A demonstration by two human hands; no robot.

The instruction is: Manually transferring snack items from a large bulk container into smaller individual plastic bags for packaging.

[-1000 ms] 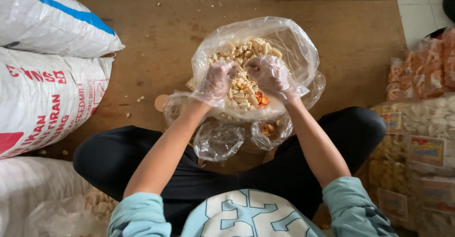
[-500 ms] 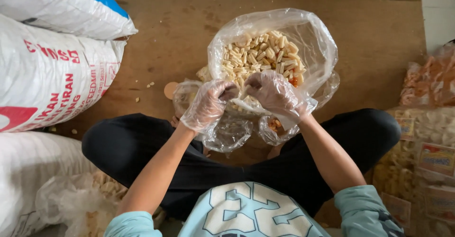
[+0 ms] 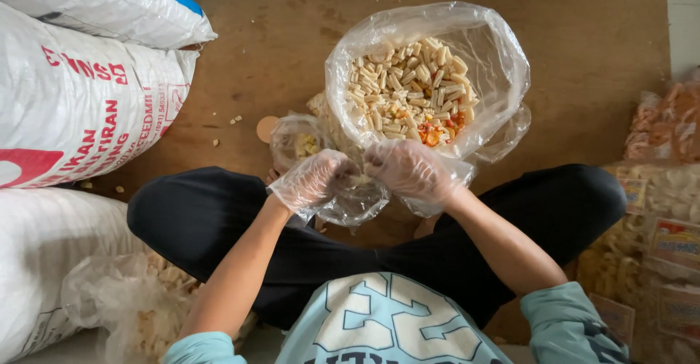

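I sit cross-legged on a brown board [image 3: 583, 72]. In front of me stands a large clear plastic bag [image 3: 496, 58] full of pale stick-shaped snacks [image 3: 408, 91] with a few orange pieces. Both hands wear thin clear plastic gloves. My left hand [image 3: 313, 178] and my right hand [image 3: 412, 171] are close together just below the big bag, both holding a small clear plastic bag [image 3: 357, 200] over my lap. Whether snacks lie inside it is hard to tell. Another small bag [image 3: 295, 138] with a few snacks sits left of the big one.
Large white woven sacks [image 3: 80, 94] with red and blue print are stacked at my left. A crumpled clear bag of snacks [image 3: 124, 306] lies by my left knee. Packed snack bags [image 3: 663, 211] pile up at the right. Crumbs dot the board.
Both hands came out of the big snack bag and moved down toward my lap, where they now hold the small bag. The camera view shifted slightly.
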